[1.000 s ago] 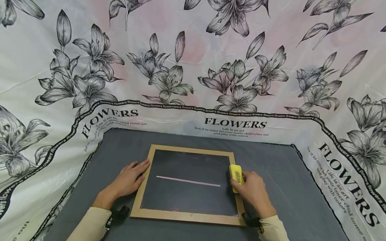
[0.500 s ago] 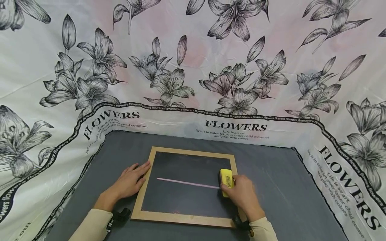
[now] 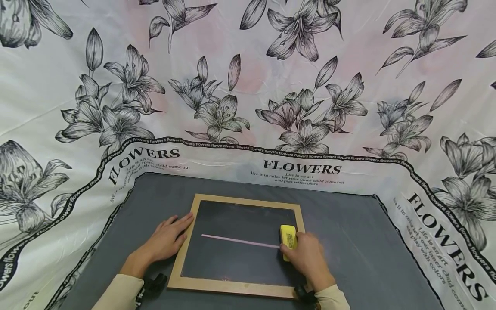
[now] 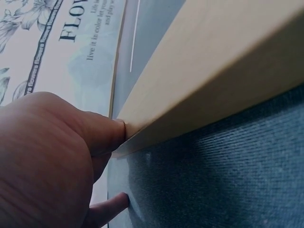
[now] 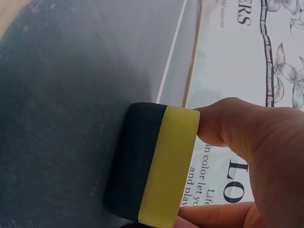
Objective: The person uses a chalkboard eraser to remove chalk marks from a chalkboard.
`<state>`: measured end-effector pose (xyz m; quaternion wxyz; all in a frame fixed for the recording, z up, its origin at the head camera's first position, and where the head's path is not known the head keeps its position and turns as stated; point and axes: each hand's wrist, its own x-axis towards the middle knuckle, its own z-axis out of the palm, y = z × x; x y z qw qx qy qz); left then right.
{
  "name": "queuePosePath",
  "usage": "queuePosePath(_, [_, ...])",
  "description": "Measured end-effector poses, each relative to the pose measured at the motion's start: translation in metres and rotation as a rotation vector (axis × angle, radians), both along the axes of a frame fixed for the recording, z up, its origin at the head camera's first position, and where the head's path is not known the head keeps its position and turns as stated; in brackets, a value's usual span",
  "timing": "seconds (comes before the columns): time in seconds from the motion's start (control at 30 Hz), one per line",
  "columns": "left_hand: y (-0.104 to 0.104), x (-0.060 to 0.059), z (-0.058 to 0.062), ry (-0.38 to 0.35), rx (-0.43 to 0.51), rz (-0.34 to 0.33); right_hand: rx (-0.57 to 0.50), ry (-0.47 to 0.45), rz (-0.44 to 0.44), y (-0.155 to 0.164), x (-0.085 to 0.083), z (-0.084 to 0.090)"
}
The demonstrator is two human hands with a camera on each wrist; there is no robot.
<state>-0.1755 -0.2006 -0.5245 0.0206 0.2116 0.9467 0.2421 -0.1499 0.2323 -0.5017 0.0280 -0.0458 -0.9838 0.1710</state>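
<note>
A small chalkboard [image 3: 232, 269] in a light wooden frame [image 4: 199, 61] lies on the dark grey tabletop. One pale pink chalk line [image 3: 240, 241] runs across its middle. My right hand [image 3: 310, 256] grips a yellow and black board eraser [image 5: 168, 166] between thumb and fingers. The eraser's black side is down on the board, covering the line's right end. At the board's left side, my left hand [image 3: 164, 241] rests with its fingers extended, the thumb and fingertips touching the frame's edge. Part of the frame's right side is hidden behind the right hand.
A grey table cover [image 3: 360, 241] extends around the board. Behind and at both sides, a white cloth [image 3: 217, 168] with black flower prints and lettering borders it. Dark wrist camera mounts [image 3: 155, 285] sit close to the frame's lower corners.
My right hand has slid the eraser left from the right frame edge onto the chalk line's right end. My left hand stays in place at the frame. The head view has shifted slightly.
</note>
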Motion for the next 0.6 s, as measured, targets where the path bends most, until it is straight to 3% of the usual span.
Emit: queuePosePath(0.6, [0.000,0.000,-0.004,-0.004,-0.004,0.003,0.035,0.008,0.011,-0.012,0.001,0.003])
